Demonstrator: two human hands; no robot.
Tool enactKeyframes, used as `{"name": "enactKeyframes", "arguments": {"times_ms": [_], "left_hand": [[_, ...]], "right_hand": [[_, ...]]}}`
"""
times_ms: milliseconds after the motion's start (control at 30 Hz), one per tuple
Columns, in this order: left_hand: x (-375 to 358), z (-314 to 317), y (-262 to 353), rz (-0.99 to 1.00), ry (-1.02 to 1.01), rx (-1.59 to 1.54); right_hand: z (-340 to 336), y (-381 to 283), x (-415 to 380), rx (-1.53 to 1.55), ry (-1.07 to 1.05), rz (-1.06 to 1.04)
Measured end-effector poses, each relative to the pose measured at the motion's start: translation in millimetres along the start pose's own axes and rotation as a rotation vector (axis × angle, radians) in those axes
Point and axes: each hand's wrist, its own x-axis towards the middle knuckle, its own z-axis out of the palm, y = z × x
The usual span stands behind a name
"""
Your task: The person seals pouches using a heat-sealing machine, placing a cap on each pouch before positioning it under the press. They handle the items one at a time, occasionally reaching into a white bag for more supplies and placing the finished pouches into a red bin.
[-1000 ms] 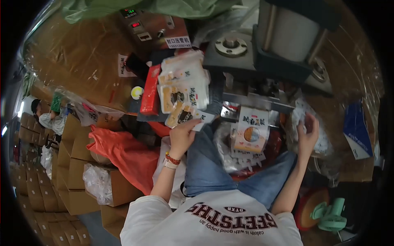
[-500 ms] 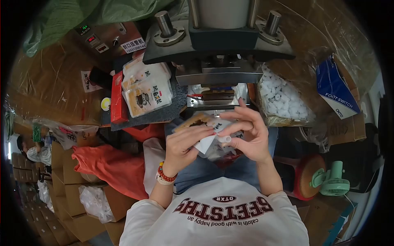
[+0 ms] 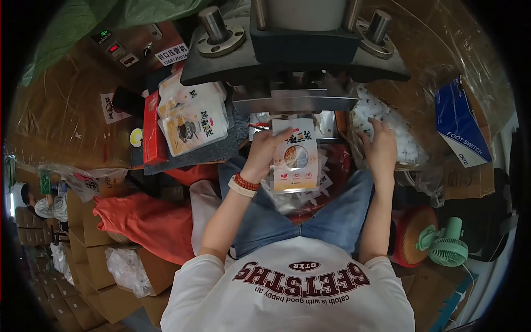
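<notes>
Pouch (image 3: 296, 160) now at press (image 3: 298, 99), right hand (image 3: 379, 145) among spouts (image 3: 387, 133)

The desk (image 3: 72, 119) is covered in brown cardboard under clear plastic. On its left part lies a grey cloth mat (image 3: 237, 131), bearing a fanned stack of printed pouches (image 3: 193, 123) with a narrow red box (image 3: 151, 128) just beside it. Near the box are a black object (image 3: 129, 102), a printed label (image 3: 113, 107) and a round yellow-and-white item (image 3: 136, 137). Small white plastic pieces (image 3: 401, 135) lie heaped on the right.
</notes>
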Motion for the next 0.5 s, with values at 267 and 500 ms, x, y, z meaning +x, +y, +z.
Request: {"name": "enactKeyframes", "arguments": {"times_ms": [267, 500], "left_hand": [[-6, -46, 26, 0.32, 0.167, 0.482], [-76, -121, 19, 0.688, 0.385, 1.675]], "right_hand": [[22, 8, 5, 0.005, 0.069, -0.066], [31, 13, 22, -0.088, -0.05, 0.02]]}}
